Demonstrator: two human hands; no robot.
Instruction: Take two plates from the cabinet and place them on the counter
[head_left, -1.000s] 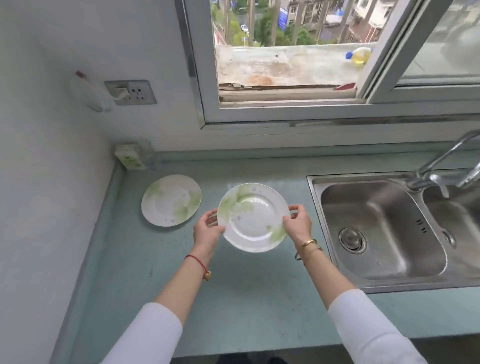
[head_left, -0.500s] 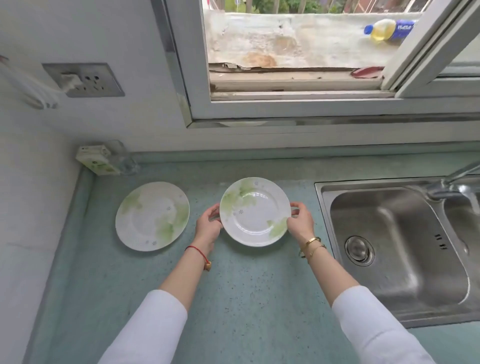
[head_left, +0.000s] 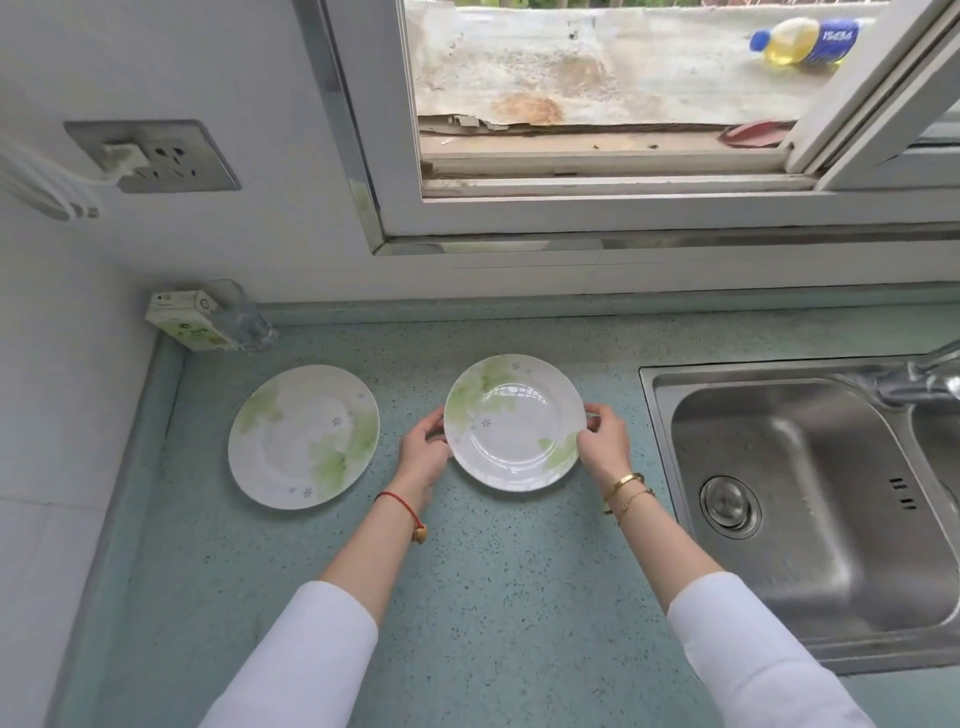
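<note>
Head view: both forearms extend forward over the speckled green worktop (head_left: 493, 597). Left hand (head_left: 423, 454) and right hand (head_left: 602, 444) clasp opposite rims of the right-hand plate (head_left: 514, 422), fingers curled onto its edge. Whether it rests on the worktop cannot be told. Left-hand plate (head_left: 304, 436) lies flat, apart; sink (head_left: 810, 499) at right.

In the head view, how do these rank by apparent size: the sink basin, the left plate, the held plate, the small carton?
1. Sink basin, largest.
2. Left plate and held plate: the left looks slightly bigger, but they may match, so unranked.
3. Small carton, smallest.
</note>
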